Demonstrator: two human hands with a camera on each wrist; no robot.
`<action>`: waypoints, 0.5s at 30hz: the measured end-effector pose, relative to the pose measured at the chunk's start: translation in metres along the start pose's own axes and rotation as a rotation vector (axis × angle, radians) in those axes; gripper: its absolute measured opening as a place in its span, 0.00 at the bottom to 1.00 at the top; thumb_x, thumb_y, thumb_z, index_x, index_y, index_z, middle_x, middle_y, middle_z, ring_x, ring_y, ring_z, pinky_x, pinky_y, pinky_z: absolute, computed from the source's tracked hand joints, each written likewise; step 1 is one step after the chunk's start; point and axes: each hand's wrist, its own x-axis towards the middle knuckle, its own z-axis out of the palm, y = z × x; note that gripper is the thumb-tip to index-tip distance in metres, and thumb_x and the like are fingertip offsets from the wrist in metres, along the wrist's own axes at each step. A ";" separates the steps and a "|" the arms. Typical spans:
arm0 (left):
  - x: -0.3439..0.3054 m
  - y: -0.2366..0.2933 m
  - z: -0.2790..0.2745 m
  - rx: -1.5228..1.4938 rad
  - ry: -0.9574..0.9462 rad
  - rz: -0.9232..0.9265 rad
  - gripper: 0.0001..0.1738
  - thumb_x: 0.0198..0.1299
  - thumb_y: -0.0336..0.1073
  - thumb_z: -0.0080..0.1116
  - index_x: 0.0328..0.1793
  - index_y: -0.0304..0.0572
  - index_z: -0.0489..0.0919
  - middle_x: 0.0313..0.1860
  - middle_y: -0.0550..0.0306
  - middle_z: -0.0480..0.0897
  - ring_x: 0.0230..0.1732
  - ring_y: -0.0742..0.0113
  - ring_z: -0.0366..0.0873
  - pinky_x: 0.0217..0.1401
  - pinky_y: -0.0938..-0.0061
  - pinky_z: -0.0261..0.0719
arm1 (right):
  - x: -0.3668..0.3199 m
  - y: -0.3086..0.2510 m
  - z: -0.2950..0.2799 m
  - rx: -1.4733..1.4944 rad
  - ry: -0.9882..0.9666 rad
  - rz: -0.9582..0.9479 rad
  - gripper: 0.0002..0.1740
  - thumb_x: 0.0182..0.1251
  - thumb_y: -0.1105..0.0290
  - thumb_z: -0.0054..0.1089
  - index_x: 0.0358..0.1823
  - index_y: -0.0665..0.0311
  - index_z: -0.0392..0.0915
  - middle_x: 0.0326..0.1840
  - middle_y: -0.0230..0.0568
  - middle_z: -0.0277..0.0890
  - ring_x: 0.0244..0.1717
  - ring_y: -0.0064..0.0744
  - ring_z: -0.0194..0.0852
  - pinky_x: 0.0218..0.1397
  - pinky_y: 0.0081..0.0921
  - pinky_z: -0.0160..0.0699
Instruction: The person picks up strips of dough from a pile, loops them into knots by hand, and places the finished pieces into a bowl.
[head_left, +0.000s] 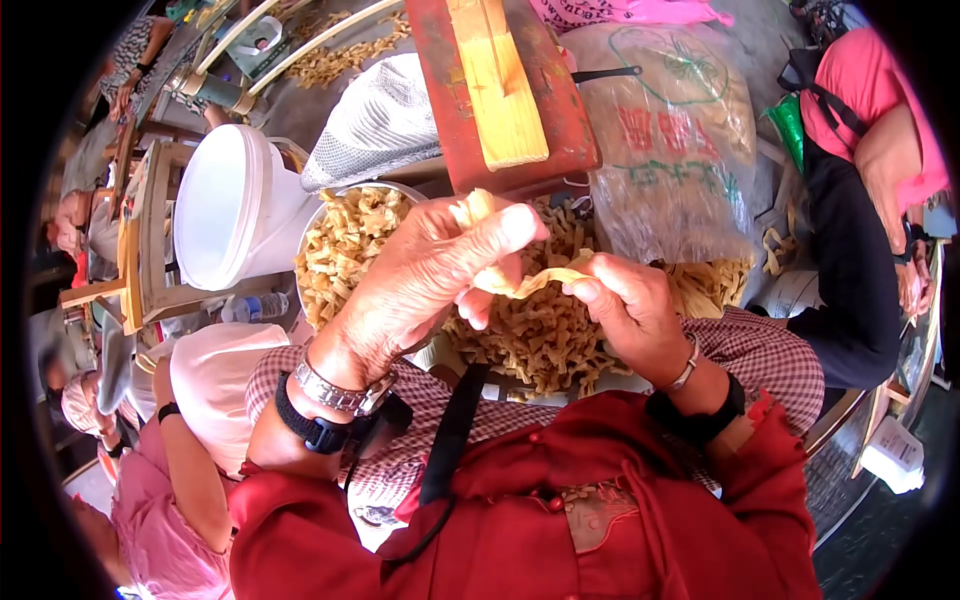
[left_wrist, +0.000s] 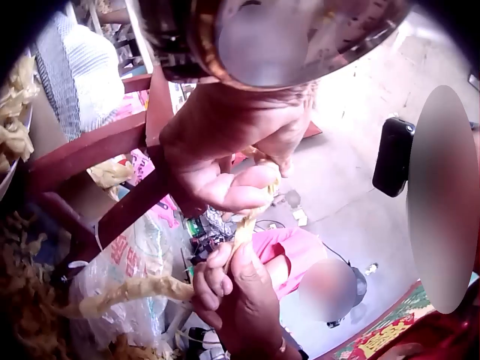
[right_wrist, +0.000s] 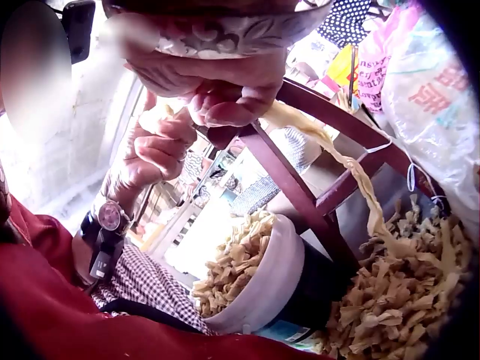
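My left hand (head_left: 440, 270), with a metal watch at the wrist, pinches one end of a pale yellow strip (head_left: 540, 280) between thumb and curled fingers. My right hand (head_left: 625, 310), wearing a bangle, pinches the other end close by. In the left wrist view the left hand (left_wrist: 225, 157) is above the right hand (left_wrist: 232, 292), with the strip (left_wrist: 244, 225) between them. In the right wrist view the right hand (right_wrist: 225, 90) grips the strip (right_wrist: 352, 172), which trails down to a heap of the same strips (right_wrist: 397, 292). The left hand (right_wrist: 154, 150) is beside it.
A round bowl (head_left: 345, 245) and a heap (head_left: 540, 340) of yellow strips lie below my hands. Beyond are a red wooden stand (head_left: 560, 110), a printed plastic bag (head_left: 680, 130) and a white bucket (head_left: 235, 205). People sit at right (head_left: 870, 150) and lower left (head_left: 190, 440).
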 end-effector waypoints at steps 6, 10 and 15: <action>-0.006 0.016 0.000 0.035 0.006 -0.057 0.32 0.62 0.58 0.55 0.50 0.30 0.76 0.23 0.58 0.80 0.12 0.79 0.67 0.14 0.87 0.66 | 0.009 0.001 -0.002 -0.123 0.086 -0.127 0.08 0.67 0.72 0.53 0.35 0.72 0.74 0.26 0.47 0.68 0.26 0.45 0.69 0.31 0.32 0.68; -0.001 0.010 -0.006 -0.131 -0.091 -0.002 0.33 0.65 0.59 0.49 0.52 0.30 0.75 0.26 0.54 0.81 0.14 0.79 0.68 0.18 0.85 0.68 | 0.014 0.005 -0.004 -0.177 0.206 -0.160 0.06 0.66 0.74 0.53 0.35 0.72 0.74 0.27 0.48 0.70 0.28 0.47 0.71 0.31 0.32 0.70; 0.001 0.011 -0.005 -0.263 -0.152 -0.005 0.35 0.64 0.62 0.47 0.58 0.34 0.72 0.35 0.57 0.80 0.20 0.82 0.63 0.20 0.85 0.64 | 0.018 0.003 -0.009 -0.284 0.242 -0.228 0.04 0.63 0.76 0.56 0.35 0.70 0.75 0.27 0.46 0.72 0.27 0.47 0.71 0.30 0.34 0.70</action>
